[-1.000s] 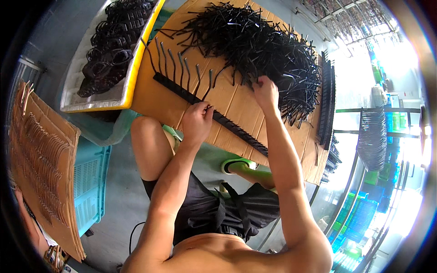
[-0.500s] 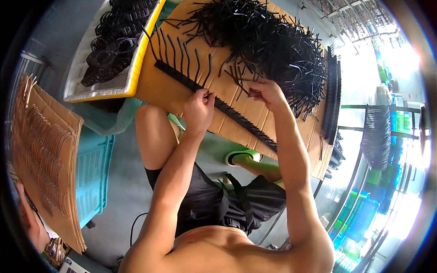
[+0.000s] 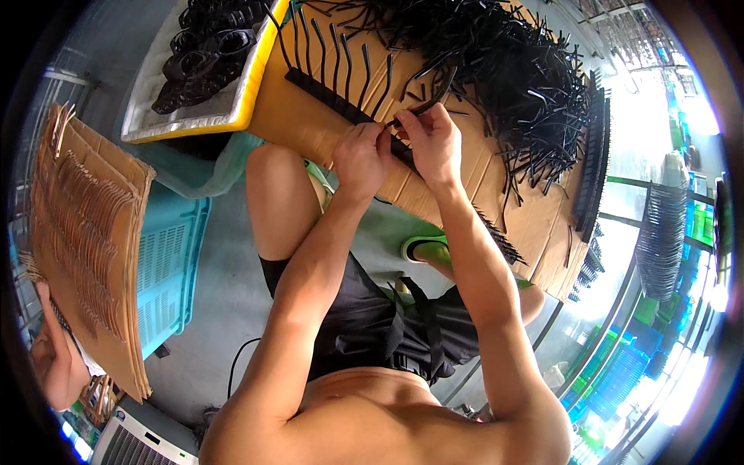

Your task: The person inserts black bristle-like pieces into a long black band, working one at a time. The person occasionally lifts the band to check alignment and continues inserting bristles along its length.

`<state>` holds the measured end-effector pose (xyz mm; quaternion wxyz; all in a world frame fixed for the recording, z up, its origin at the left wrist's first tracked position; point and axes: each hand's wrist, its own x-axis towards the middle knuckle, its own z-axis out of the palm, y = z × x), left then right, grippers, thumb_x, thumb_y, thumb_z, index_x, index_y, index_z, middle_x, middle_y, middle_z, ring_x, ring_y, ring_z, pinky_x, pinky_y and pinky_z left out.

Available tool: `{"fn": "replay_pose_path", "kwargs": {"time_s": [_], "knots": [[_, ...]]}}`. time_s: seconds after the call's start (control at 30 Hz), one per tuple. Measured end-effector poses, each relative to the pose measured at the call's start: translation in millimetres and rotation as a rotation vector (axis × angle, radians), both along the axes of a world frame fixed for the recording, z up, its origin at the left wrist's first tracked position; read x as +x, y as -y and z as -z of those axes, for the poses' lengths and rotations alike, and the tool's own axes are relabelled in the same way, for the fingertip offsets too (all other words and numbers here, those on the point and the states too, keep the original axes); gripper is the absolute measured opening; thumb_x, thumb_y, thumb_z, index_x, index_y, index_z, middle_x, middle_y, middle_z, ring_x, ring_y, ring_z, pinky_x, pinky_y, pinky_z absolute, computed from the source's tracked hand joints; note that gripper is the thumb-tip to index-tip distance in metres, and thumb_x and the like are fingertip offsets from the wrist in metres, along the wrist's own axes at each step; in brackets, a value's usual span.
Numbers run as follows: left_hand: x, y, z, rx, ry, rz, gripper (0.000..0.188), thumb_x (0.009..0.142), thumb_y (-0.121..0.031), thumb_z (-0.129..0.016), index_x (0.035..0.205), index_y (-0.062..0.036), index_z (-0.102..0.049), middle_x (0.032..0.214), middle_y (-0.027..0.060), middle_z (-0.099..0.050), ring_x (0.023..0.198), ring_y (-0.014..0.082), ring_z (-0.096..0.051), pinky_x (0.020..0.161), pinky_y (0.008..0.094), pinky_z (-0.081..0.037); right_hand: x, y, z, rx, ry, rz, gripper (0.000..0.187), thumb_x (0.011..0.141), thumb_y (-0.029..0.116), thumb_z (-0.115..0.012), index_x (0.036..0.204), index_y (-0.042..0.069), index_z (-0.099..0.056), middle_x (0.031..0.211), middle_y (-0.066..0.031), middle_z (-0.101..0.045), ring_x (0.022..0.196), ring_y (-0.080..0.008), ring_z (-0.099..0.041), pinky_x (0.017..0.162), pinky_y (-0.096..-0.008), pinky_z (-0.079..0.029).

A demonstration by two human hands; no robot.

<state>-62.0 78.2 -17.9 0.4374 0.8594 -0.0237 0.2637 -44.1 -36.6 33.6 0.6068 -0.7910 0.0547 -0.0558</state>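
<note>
A long black slotted strip (image 3: 327, 95) lies slantwise across the cardboard-covered table, with several bent black eyeglass temples (image 3: 335, 58) standing in its far left end. My left hand (image 3: 362, 160) is closed over the middle of the strip, its thumb and fingers pinched at the slots. Between the thumb and fingers of my right hand (image 3: 435, 147) is one more temple (image 3: 443, 91), its lower end at the strip beside my left fingertips. The fingers hide exactly where that end sits. A big tangled pile of loose black temples (image 3: 535, 85) covers the far right of the table.
At upper left stands a white tray with a yellow edge (image 3: 260, 93), holding black eyewear frames (image 3: 190, 66). More toothed strips (image 3: 593, 155) line the table's right edge. Cardboard sheets with temples (image 3: 85, 232) lean by a blue crate (image 3: 167, 263); another person's arm (image 3: 58, 341) shows behind.
My right hand has moved left from the pile to the strip with a temple in its fingers. My left hand stays at the strip. The whole view has shifted slightly.
</note>
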Motion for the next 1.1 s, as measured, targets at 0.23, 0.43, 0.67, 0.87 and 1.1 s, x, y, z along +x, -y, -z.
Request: {"fn": "replay_pose_path", "kwargs": {"time_s": [0.23, 0.43, 0.67, 0.87, 1.1], "knots": [[1, -1, -1, 0.016, 0.000, 0.004, 0.006, 0.077, -0.005, -0.070, 0.078, -0.0040, -0.064, 0.075, 0.0135, -0.065, 0.070, 0.0336, -0.061, 0.061, 0.0435, -0.048, 0, 1, 1, 0.149, -0.004, 0.000, 0.020, 0.086, 0.013, -0.071, 0.085, -0.005, -0.062, 0.078, -0.0110, -0.071, 0.071, -0.0130, -0.069, 0.062, -0.0257, -0.055], [1, 1, 3, -0.021, 0.008, 0.010, 0.006, 0.077, -0.005, -0.069, 0.076, -0.0040, -0.063, 0.075, 0.0141, -0.064, 0.070, 0.0350, -0.061, 0.061, 0.0447, -0.048, 0, 2, -2, 0.190, -0.038, -0.021, 0.017, 0.086, 0.012, -0.070, 0.086, -0.003, -0.062, 0.078, -0.0124, -0.071, 0.071, -0.0140, -0.069, 0.061, -0.0267, -0.055], [-1, -2, 0, 0.022, -0.046, 0.021, 0.006, 0.079, -0.008, -0.069, 0.081, -0.0046, -0.064, 0.077, 0.0137, -0.064, 0.071, 0.0346, -0.061, 0.061, 0.0440, -0.049, -6, -5, -14, -0.494, 0.235, -0.167, 0.023, 0.083, 0.019, -0.071, 0.079, 0.002, -0.057, 0.075, -0.0166, -0.065, 0.067, -0.0354, -0.064, 0.058, -0.0386, -0.051], [-19, 10, -9, -0.080, -0.045, 0.034, 0.009, 0.076, -0.009, -0.072, 0.081, -0.0052, -0.066, 0.077, 0.0112, -0.065, 0.071, 0.0313, -0.062, 0.061, 0.0420, -0.049, -3, 22, -14, 0.101, -0.114, -0.069, 0.015, 0.085, 0.010, -0.073, 0.085, -0.003, -0.065, 0.077, -0.0071, -0.069, 0.069, -0.0092, -0.062, 0.064, -0.0245, -0.052], [-10, 9, -4, 0.051, 0.013, 0.089, 0.008, 0.076, -0.007, -0.071, 0.077, -0.0049, -0.064, 0.074, 0.0110, -0.064, 0.070, 0.0312, -0.062, 0.060, 0.0417, -0.049, -10, 19, -4, 0.110, -0.092, -0.038, 0.022, 0.082, 0.012, -0.076, 0.084, -0.004, -0.061, 0.077, -0.0104, -0.070, 0.068, -0.0114, -0.065, 0.061, -0.0255, -0.053]]}}
